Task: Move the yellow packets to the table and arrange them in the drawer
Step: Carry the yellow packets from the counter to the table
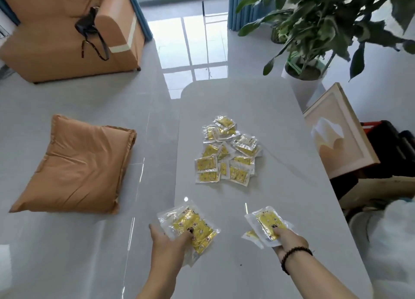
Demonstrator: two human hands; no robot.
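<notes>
I see the yellow packets (pixel 226 155) in three groups: a loose heap lying on the pale table (pixel 280 123) well ahead of both hands, and a small stack gripped in each hand. Each packet is a clear pouch with a yellow printed insert; there are small dark figures and marks on the yellow, but I cannot read any brand or wording. The left hand (pixel 167 238) reaches forward with the palm turned inward, thumb pressed on top of its stack (pixel 190 224) and fingers underneath, holding it at the table's near left edge. The right hand (pixel 286 239) is stretched out beside it, apart from the left, thumb clamped over its own stack (pixel 268 223), with one more packet (pixel 252 235) poking out to the left below that hand. A dark beaded bracelet (pixel 294 255) sits on the right wrist. Left of the left hand, on the glossy floor, lies a tan cushion (pixel 78 164); farther ahead on that side stands a tan armchair (pixel 67 29) with a black strap (pixel 92 33) draped over its arm. Ahead and to the right of the right hand a leafy potted plant (pixel 325 24) stands past the table's far end, and a framed picture (pixel 339 132) leans beside the table's right edge.
</notes>
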